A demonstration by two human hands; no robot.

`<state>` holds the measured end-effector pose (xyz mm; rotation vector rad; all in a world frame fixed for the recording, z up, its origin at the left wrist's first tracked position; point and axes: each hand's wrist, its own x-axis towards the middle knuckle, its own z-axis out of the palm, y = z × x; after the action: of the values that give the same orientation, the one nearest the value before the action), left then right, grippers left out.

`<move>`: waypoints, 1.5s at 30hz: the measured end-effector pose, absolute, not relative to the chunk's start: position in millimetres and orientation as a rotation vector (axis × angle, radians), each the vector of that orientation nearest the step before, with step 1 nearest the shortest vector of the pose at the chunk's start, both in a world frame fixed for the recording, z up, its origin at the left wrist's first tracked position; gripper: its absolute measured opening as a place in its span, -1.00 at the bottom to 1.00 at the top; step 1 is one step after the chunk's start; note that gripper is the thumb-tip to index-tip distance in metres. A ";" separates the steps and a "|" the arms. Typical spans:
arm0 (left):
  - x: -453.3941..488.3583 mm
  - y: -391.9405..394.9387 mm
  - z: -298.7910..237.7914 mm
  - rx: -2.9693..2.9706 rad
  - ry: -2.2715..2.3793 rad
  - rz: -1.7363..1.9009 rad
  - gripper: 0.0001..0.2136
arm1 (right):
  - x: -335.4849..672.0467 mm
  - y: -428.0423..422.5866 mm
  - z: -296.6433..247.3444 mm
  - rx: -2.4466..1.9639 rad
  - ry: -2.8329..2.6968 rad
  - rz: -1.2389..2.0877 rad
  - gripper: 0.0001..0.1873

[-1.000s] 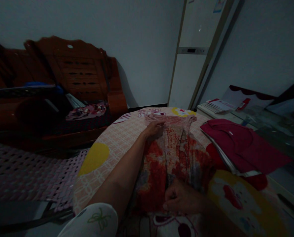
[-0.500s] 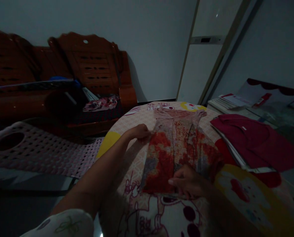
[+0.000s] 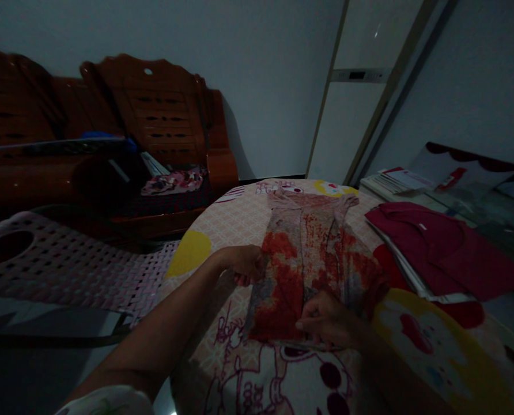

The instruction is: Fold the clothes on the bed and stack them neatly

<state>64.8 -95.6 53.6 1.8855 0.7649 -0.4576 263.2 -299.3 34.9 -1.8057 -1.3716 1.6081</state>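
A red and beige patterned garment (image 3: 313, 253) lies lengthwise on a round table under a cartoon-print cloth (image 3: 226, 230). My left hand (image 3: 245, 264) pinches the garment's left edge about halfway down, fingers closed on the fabric. My right hand (image 3: 326, 318) rests on the garment's near end, fingers curled on the cloth close to its bottom hem. The room is dim and details are faint.
A folded dark red garment (image 3: 438, 248) lies on papers at the table's right. Stacked papers (image 3: 390, 180) sit further back on a side surface. A wooden bench (image 3: 123, 144) with clothes stands at the left, a pink plastic chair (image 3: 67, 265) nearer.
My left hand has slid from the garment's far top end down along its left edge toward me. My right hand stayed at the near end. The camera shifted left.
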 end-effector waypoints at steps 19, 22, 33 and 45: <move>61.2 -63.5 41.5 1.910 0.896 0.194 -0.70 | 230.8 -310.0 40.7 -1.467 -2.086 0.497 -0.95; 78.8 -44.2 29.3 1.710 0.966 0.510 -0.76 | 213.1 -312.6 36.4 -1.389 -2.256 0.381 -0.81; 141.1 6.7 14.0 1.452 0.925 0.809 -0.71 | 188.4 -319.6 12.3 -1.404 -2.575 -0.197 -0.82; 190.4 39.8 22.5 1.513 0.959 0.956 -0.66 | 186.2 -306.1 1.4 -1.330 -2.542 -0.142 -0.89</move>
<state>190.4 39.8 22.5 1.5130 0.9589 0.9562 186.2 -306.1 1.4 -1.3296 -2.5416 -0.1418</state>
